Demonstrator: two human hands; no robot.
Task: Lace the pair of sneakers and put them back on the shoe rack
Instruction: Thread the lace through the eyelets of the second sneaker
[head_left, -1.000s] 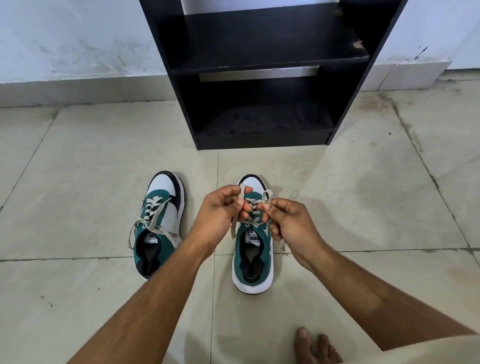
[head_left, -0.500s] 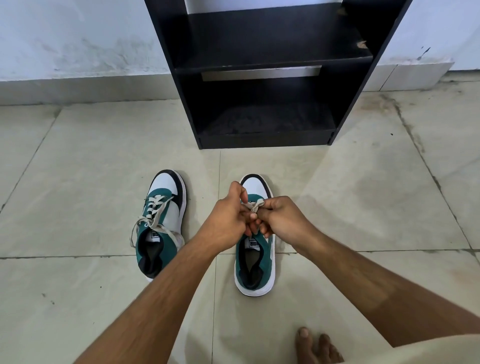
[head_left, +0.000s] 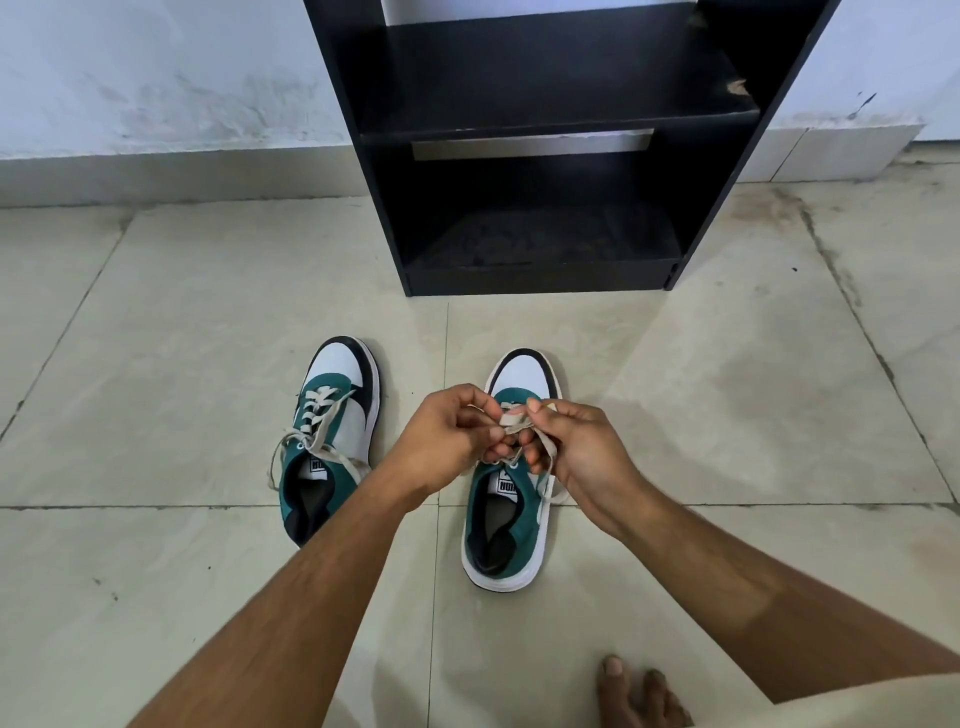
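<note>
Both forearms reaching forward and converging, bare to the elbow. Left hand curled knuckles-up, fingers pinched; right hand facing it, thumb and forefinger pinched, remaining fingers folded under, touching the left's. Bare toes at lower right.

left sneaker beside right sneaker | shoe rack behind both

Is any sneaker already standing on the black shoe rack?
No, both sneakers, left sneaker and right sneaker, stand on the floor tiles before the shoe rack.
</note>
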